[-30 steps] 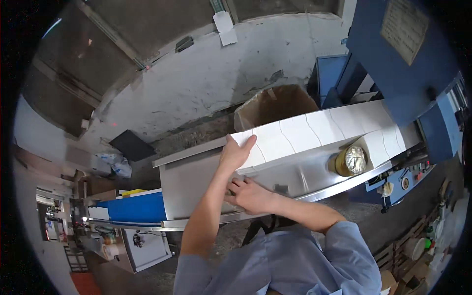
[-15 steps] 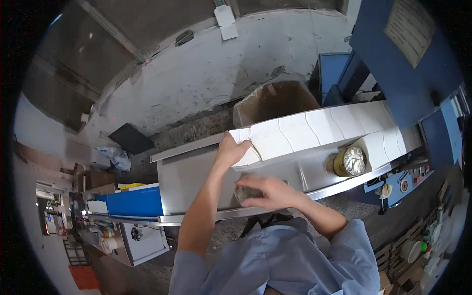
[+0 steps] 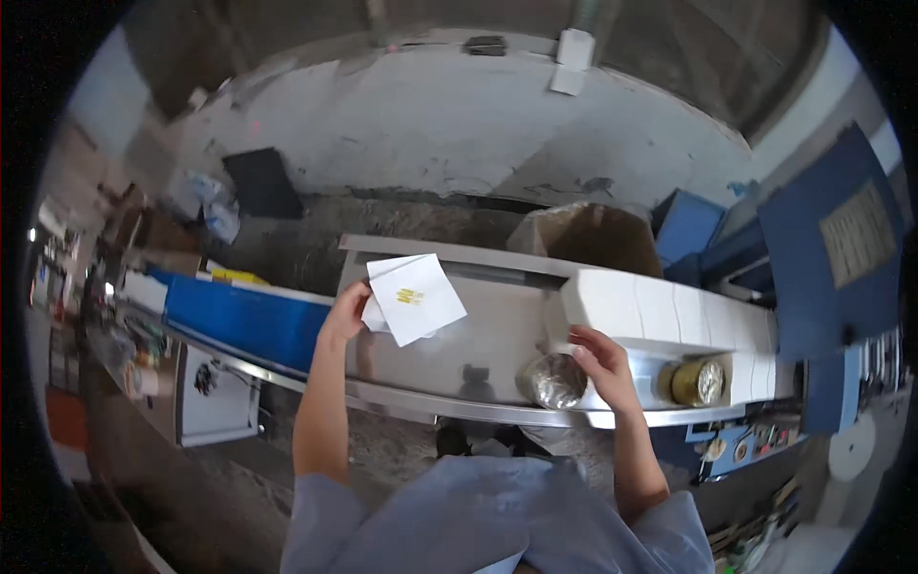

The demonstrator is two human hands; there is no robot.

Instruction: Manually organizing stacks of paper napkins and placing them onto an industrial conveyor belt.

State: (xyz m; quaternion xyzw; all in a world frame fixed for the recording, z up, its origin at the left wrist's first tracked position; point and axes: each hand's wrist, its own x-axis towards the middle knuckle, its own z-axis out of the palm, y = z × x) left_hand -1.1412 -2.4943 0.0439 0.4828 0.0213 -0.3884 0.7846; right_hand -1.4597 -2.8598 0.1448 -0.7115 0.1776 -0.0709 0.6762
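Note:
A stack of square white paper napkins [image 3: 417, 297] with a gold print is tilted above the metal trough, its left edge gripped by my left hand [image 3: 348, 311]. My right hand [image 3: 604, 365] is by the near left end of a long row of white napkins [image 3: 650, 311], fingers bent and a little apart. Whether its fingertips touch the row I cannot tell. Just left of that hand, a short cylinder wrapped in shiny clear film [image 3: 555, 381] rests at the trough's front edge. A second wrapped cylinder [image 3: 696, 383], yellowish, lies farther right against the napkins.
The metal trough [image 3: 449, 354] runs across in front of me and meets a blue belt [image 3: 244, 316] on the left. Behind it stands a plastic-lined bin [image 3: 535, 230]. A blue machine housing [image 3: 837, 239] rises at the right end of the row.
My left hand has left the row's end and moved left with a stack of napkins. My right hand has let go of the clear-wrapped cylinder and is beside the row's end. The view has turned.

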